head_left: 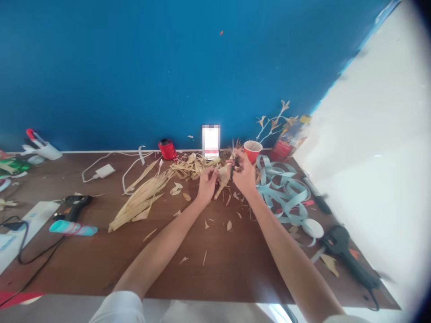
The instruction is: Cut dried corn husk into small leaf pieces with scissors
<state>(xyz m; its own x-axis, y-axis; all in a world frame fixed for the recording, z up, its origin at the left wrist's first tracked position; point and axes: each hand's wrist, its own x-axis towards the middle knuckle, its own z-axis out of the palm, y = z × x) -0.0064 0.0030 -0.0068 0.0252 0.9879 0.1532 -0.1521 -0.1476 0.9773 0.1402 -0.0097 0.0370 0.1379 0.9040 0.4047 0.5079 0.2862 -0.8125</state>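
My left hand [208, 183] is closed, its fingertips pinching the edge of a pale dried corn husk piece [222, 176]. Just right of it, my right hand [244, 172] is wrapped round dark-handled scissors [237, 168], whose blades are blurred and partly hidden. Husk and scissors lie close together between the hands; whether the blades touch the husk I cannot tell. Behind my left hand spreads a heap of husk scraps [190, 166]. A long bundle of dried husks [141, 202] lies to the left.
A phone [211, 141] leans on the blue wall. Beside my right hand are a red cup [253, 151] and tangled light-blue ribbon [286, 193]. Glue guns [350, 255] lie at both sides. A red cylinder [167, 149], white charger [105, 171] and power strip [30, 226] occupy the left.
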